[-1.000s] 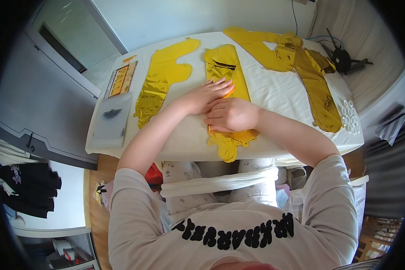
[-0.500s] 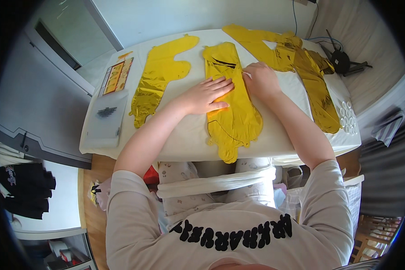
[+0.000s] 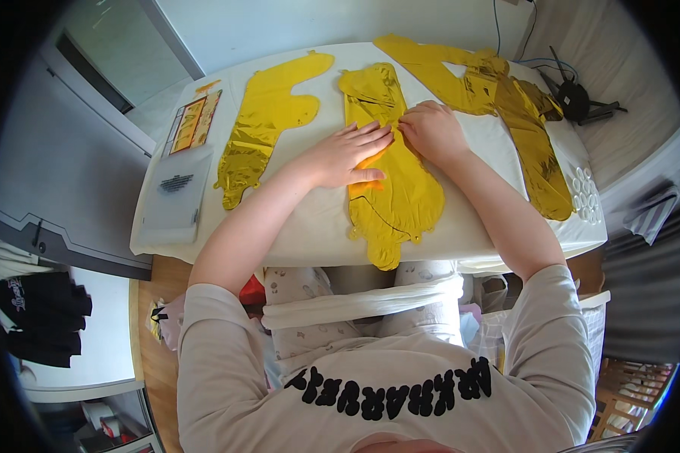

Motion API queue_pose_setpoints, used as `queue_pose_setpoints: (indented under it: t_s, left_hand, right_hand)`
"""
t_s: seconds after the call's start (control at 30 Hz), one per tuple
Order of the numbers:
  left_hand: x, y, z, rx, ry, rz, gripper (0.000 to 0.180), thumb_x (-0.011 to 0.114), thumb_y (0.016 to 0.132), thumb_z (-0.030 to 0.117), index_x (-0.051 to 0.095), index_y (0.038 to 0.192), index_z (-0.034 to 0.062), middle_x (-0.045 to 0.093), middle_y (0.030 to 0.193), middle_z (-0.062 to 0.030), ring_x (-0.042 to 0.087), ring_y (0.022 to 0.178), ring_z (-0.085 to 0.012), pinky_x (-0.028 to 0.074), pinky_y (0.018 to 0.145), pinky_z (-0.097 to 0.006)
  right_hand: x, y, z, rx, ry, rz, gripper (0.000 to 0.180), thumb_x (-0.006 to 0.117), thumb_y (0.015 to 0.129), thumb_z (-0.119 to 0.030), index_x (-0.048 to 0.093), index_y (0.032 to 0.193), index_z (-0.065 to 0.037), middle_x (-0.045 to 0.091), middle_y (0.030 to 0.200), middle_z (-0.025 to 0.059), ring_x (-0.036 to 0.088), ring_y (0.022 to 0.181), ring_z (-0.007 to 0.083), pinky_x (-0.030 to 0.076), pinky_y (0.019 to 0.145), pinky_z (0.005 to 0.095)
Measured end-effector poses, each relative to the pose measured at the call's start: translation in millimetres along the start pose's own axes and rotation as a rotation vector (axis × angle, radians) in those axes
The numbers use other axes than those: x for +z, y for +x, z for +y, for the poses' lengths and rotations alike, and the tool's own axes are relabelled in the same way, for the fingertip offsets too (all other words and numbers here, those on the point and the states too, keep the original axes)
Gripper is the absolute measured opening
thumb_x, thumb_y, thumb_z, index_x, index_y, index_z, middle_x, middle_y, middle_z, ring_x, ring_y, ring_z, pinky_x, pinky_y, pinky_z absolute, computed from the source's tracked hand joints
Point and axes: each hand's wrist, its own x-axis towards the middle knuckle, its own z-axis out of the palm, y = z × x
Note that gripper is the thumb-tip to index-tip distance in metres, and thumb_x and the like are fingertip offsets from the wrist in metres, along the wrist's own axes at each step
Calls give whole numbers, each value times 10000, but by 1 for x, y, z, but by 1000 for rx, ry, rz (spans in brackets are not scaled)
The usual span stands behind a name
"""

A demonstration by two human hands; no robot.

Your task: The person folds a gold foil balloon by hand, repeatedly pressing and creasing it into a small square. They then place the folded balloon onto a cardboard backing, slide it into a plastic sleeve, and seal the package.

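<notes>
A flat, uninflated gold foil balloon (image 3: pixel 404 200) lies lengthwise before me, its narrow lower end at the table's near edge. My left hand (image 3: pixel 346 157) rests on its left side, palm down with fingers stretched and thumb apart. Beside the left thumb shows an orange patch; whether it is a reflection or a separate piece, I cannot tell. On the balloon's right edge, my right hand (image 3: pixel 433 132) has its fingers closed in a pinch on the foil. The foil draws in and creases between both hands.
Another gold foil balloon (image 3: pixel 276 102) lies left, and more gold foil (image 3: pixel 525 140) spreads across the right. A clear pouch (image 3: pixel 175 198) and an orange-printed sheet (image 3: pixel 195 123) sit at the left edge. Clear round pieces (image 3: pixel 585 196) and a black device (image 3: pixel 573 103) are right.
My right hand has moved slightly left, drawing the balloon's right edge inward. The foil's upper part has narrowed and creased. My left hand stays nearly in place.
</notes>
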Motion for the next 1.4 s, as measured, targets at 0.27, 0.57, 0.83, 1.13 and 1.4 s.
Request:
queue_pose_setpoints:
  t_s: [0.27, 0.57, 0.83, 1.13, 1.4]
  left_hand:
    - [2, -1, -1, -14, 39, -7, 1014, 516, 922, 780, 284, 1634, 96, 268, 1701, -126, 225, 1580, -297, 188, 1290, -484]
    - [-2, 0, 3, -10, -2, -8, 943, 593, 943, 672, 291, 1629, 101, 282, 1697, -123, 223, 1580, -320, 194, 1285, -497]
    - [2, 1, 0, -26, 21, -2, 1014, 500, 925, 788, 285, 1637, 98, 254, 1713, -88, 203, 1589, -258, 170, 1302, -439]
    - [0, 0, 4, -52, 8, 4, 1036, 518, 904, 803, 290, 1637, 106, 251, 1715, -79, 200, 1591, -246, 161, 1304, -436]
    - [4, -2, 1, -42, -7, 15, 1020, 522, 909, 793, 285, 1641, 123, 252, 1715, -66, 201, 1590, -240, 160, 1307, -435]
  right_hand:
    - [-2, 1, -5, -9, -1, -23, 152, 680, 905, -225, 786, 931, -120, 760, 987, 35, 681, 1046, 250, 513, 920, 427]
    - [-62, -8, -19, 345, 96, -401, 360, 675, 954, -392, 740, 928, -38, 738, 940, 145, 687, 913, 318, 525, 781, 392]
    - [-100, -70, -41, 537, 414, -636, 408, 774, 910, -409, 685, 913, -11, 660, 824, 75, 585, 755, 175, 480, 716, 320]
    - [-99, -98, -64, 445, 887, -253, 265, 631, 1021, -126, 673, 1245, 10, 712, 1134, 109, 626, 1088, 170, 485, 949, 309]
    - [-88, -81, -80, -53, 531, -219, 457, 694, 928, -30, 613, 1377, -24, 658, 1328, 179, 621, 1228, 368, 492, 1056, 407]
